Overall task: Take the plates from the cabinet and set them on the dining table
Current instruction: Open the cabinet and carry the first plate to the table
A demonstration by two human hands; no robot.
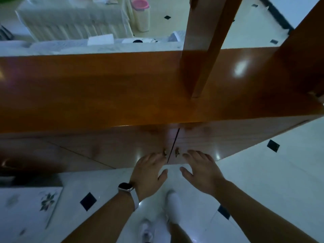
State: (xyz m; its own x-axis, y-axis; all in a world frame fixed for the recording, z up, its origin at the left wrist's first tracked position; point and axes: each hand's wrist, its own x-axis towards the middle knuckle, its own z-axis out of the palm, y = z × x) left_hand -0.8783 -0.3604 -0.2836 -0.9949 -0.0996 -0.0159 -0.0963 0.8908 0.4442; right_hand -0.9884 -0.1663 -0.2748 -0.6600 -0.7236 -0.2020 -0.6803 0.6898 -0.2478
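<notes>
At the front of the cabinet (pixel 105 93), the two doors meet along a thin dark gap, each with a small knob just beside it. The left door (pixel 122 146) and right door (pixel 210 137) are shut, so whatever the cabinet holds is hidden and no plates can be seen. The left hand (pixel 149 174) reaches forward with its fingers straight and thumb spread, gripping nothing. Its fingertips are at the left knob (pixel 165 152), but the blur hides whether they touch it. The right hand (pixel 201 171) is also spread and holds nothing, with its fingertips just beside the right knob (pixel 177 152) and slightly apart from it. A watch (pixel 125 187) on a pale strap sits on the left wrist.

A wooden post (pixel 201 50) rises from the cabinet's glossy top. Below the hands are two white shoes (pixel 173 206) on a pale tiled floor (pixel 263 181) with small dark diamond insets. A white board with a flower print (pixel 35 204) lies at the lower left. Beyond the cabinet, well away, stand cloth-covered furniture (pixel 70 20) and a pale bin with a pink lid (pixel 141 14).
</notes>
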